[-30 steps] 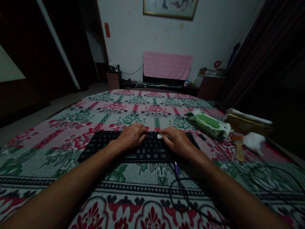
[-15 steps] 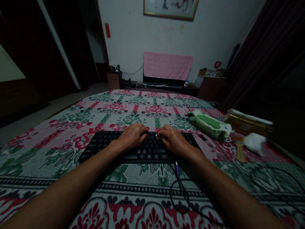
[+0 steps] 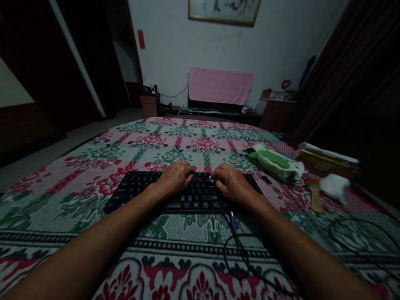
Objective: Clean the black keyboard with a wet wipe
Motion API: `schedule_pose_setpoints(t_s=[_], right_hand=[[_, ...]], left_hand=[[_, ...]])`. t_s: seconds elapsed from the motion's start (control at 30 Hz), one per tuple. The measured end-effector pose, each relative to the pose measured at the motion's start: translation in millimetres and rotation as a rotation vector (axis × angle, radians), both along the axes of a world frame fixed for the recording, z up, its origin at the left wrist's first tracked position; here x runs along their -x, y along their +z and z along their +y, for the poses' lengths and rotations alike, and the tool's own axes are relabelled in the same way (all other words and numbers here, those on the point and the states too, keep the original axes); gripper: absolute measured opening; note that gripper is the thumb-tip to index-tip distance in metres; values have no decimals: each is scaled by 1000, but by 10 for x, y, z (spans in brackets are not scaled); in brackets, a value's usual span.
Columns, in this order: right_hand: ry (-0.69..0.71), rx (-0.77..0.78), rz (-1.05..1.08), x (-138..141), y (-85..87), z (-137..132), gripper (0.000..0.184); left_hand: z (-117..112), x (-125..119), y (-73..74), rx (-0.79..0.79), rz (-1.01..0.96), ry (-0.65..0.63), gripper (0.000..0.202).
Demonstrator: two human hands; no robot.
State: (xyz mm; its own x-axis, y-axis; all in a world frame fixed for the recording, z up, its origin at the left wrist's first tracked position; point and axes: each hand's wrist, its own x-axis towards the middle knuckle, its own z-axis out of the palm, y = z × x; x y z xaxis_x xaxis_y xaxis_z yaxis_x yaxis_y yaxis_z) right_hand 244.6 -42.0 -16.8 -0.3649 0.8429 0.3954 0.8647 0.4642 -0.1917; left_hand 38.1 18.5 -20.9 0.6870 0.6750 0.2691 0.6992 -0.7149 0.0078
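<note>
A black keyboard [image 3: 131, 189] lies on a floral bedspread [image 3: 175, 143] in front of me. My left hand [image 3: 170, 181] rests on the keyboard's middle, its fingers bent over the far edge and pressing on it. My right hand [image 3: 233, 183] lies on the keys just to the right, about a hand's width away. Its fingers are curled down and closed, hiding whatever is under them. The keyboard's cable [image 3: 237, 250], with a purple plug [image 3: 231, 220], loops on the bedspread below my right wrist.
A green and white wipes pack [image 3: 275, 162] lies to the right of the keyboard. Further right are a wooden brush [image 3: 314, 196], a white wad [image 3: 334, 185] and a flat gold box [image 3: 325, 162]. A pink cloth [image 3: 220, 85] hangs at the far wall.
My right hand slid a little left and back over the keys. A small white scrap showed at its fingertips earlier and is now covered. My left hand has not moved.
</note>
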Motion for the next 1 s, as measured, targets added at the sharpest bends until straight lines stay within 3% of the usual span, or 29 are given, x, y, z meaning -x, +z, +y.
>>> schedule_pose_setpoints(t_s=[0.23,0.47,1.0], right_hand=[[115,-8,53,102,-25,19,23],[18,-31,47,6,-24,-9,18],[26,-73,107,-101,-35,-29,22]], left_hand=[[6,-3,-16,-33,5,-1,23],[-8,-6,-18,-50,10,5,23],[-1,-5,-25,-31,6,12,23]])
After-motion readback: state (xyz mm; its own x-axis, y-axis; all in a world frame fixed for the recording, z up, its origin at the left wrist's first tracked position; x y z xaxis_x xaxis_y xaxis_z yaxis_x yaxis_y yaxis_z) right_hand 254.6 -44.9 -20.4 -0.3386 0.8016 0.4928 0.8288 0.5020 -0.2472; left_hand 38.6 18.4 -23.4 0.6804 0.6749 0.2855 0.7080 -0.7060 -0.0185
